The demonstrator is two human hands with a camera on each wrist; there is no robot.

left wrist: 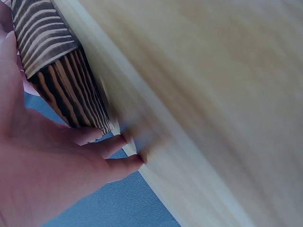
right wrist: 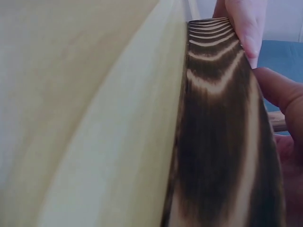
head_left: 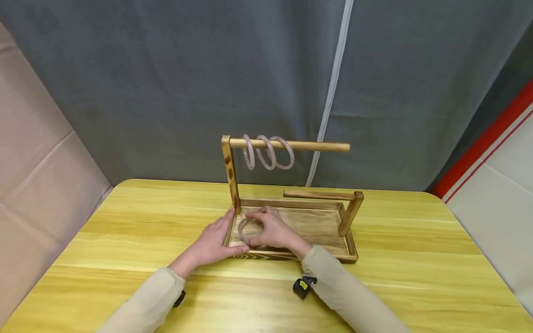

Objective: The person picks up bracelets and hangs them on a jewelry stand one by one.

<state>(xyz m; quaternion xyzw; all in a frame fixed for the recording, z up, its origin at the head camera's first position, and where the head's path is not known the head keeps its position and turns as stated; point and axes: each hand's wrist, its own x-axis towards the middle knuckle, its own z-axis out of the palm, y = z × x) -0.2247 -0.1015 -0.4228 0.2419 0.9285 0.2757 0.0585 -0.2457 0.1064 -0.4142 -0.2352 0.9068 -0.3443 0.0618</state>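
A pale, translucent bangle (head_left: 241, 230) lies in the left end of a wooden tray stand (head_left: 308, 226). My right hand (head_left: 272, 229) reaches over the front rim and holds the bangle, thumb at its near side and forefinger at its far side; the bangle's right part is hidden. At the stand's front left corner rests my left hand (head_left: 214, 240), thumb along the front rim and fingers stretched along the left side. The left wrist view shows those fingers against the striped tray wall (left wrist: 71, 85) and the tabletop.
Three similar bangles (head_left: 267, 152) hang on the stand's upper rod (head_left: 316, 146), fixed to a left post (head_left: 231, 175). A lower rod (head_left: 316, 195) runs leftward from a short right post (head_left: 351, 215). A grey curtain (head_left: 166, 92) hangs behind the table (head_left: 145, 217).
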